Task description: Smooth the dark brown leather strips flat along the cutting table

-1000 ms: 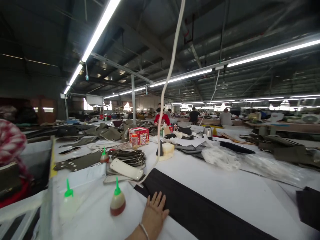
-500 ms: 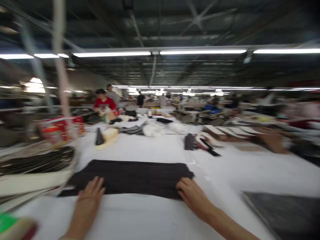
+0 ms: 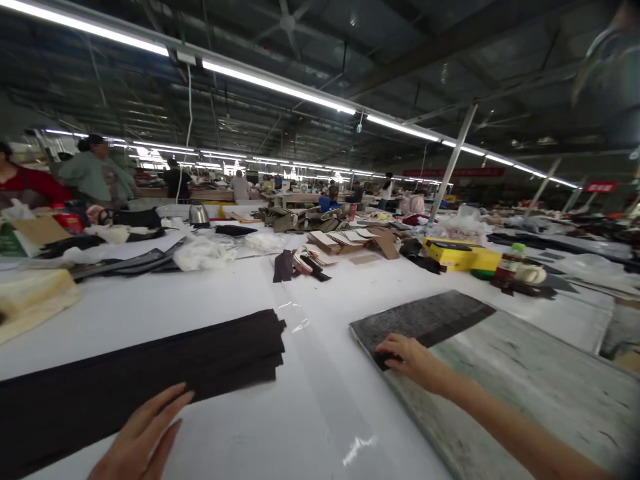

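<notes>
A long stack of black fabric strips (image 3: 150, 373) lies across the white table (image 3: 320, 313). My left hand (image 3: 143, 440) rests flat, fingers spread, on the near edge of this stack. My right hand (image 3: 413, 357) reaches to the right and its fingertips press on a dark grey piece (image 3: 425, 317) that lies at the far end of a grey mottled board (image 3: 525, 393). I cannot tell whether the fingers pinch the piece or only touch it.
Further back lie a dark scrap (image 3: 283, 265), cardboard pieces (image 3: 345, 241), a yellow box (image 3: 463, 255), a bottle (image 3: 507, 263), white plastic (image 3: 203, 253) and a yellow sponge block (image 3: 33, 293). People (image 3: 95, 175) work at the far left and at distant tables.
The view has swung to the right. My right hand left the end of the black stack and moved right onto the dark piece on the grey board. My left hand stays on the stack.
</notes>
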`<control>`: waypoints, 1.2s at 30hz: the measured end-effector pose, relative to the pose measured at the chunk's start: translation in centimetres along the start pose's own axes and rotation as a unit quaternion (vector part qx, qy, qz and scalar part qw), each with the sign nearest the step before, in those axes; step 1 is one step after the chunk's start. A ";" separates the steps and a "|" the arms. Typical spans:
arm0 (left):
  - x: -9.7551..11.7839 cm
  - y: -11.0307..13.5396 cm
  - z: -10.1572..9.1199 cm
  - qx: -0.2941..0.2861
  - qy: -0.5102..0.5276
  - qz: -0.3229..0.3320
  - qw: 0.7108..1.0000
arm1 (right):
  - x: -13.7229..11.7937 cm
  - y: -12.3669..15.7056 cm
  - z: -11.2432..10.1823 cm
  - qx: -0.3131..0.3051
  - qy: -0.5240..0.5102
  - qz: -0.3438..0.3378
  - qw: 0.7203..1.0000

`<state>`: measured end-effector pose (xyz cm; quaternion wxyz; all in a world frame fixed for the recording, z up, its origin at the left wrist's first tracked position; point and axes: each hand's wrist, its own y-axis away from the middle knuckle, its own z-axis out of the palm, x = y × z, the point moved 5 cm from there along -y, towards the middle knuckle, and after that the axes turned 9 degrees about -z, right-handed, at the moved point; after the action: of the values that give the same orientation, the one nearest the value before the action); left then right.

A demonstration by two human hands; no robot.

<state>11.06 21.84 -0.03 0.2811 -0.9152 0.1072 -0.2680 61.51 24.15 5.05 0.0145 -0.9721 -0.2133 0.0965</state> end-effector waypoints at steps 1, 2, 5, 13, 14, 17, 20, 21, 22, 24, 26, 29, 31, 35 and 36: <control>1.9 -0.4 1.2 -0.029 0.008 0.025 0.999 | 0.0 0.3 0.1 0.002 0.000 -0.003 1.000; 4.0 -0.8 2.6 -0.055 0.018 0.037 0.998 | 0.0 0.5 0.3 0.007 0.001 -0.006 1.000; 11.2 -2.0 6.4 -0.093 0.075 0.066 0.991 | -0.2 0.8 0.6 0.025 0.002 -0.017 1.000; 23.9 -4.7 12.9 -0.246 0.223 0.074 0.940 | 0.1 0.8 1.1 0.046 -0.011 -0.042 0.998; 25.0 -5.1 13.7 -0.262 0.233 0.076 0.933 | 0.1 0.8 1.1 0.050 -0.013 -0.042 0.998; 27.5 -6.0 16.3 -0.288 0.243 0.083 0.923 | 0.1 0.6 1.0 0.060 -0.021 -0.046 0.997; 29.1 -6.4 18.8 -0.302 0.250 0.085 0.916 | 0.2 0.5 0.8 0.063 -0.027 -0.054 0.996; 29.5 -6.3 19.5 -0.306 0.252 0.085 0.914 | 0.2 0.4 0.7 0.062 -0.028 -0.059 0.996; 29.6 -6.2 20.1 -0.309 0.253 0.082 0.913 | 0.2 0.4 0.6 0.061 -0.029 -0.063 0.996; 29.7 -5.9 21.2 -0.315 0.255 0.069 0.911 | 0.2 0.4 0.5 0.057 -0.027 -0.069 0.996; 29.5 -5.5 21.9 -0.317 0.259 0.051 0.911 | 0.3 0.5 0.4 0.054 -0.025 -0.071 0.996; 29.1 -5.0 22.6 -0.314 0.271 0.028 0.909 | 0.4 0.4 0.5 0.050 -0.030 -0.071 0.996; 28.9 -4.8 23.0 -0.312 0.281 0.013 0.908 | 0.5 0.3 0.4 0.048 -0.036 -0.069 0.996; 28.7 -4.7 23.5 -0.310 0.296 -0.021 0.903 | 1.0 -0.3 0.4 0.045 -0.055 -0.059 0.996; 28.6 -4.7 23.5 -0.310 0.299 -0.028 0.902 | 1.2 -0.4 0.5 0.043 -0.061 -0.056 0.996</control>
<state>48.11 26.49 -1.45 -0.0699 -0.8357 0.2385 -0.4897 62.35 25.03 4.37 0.0486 -0.9495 -0.2633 0.1639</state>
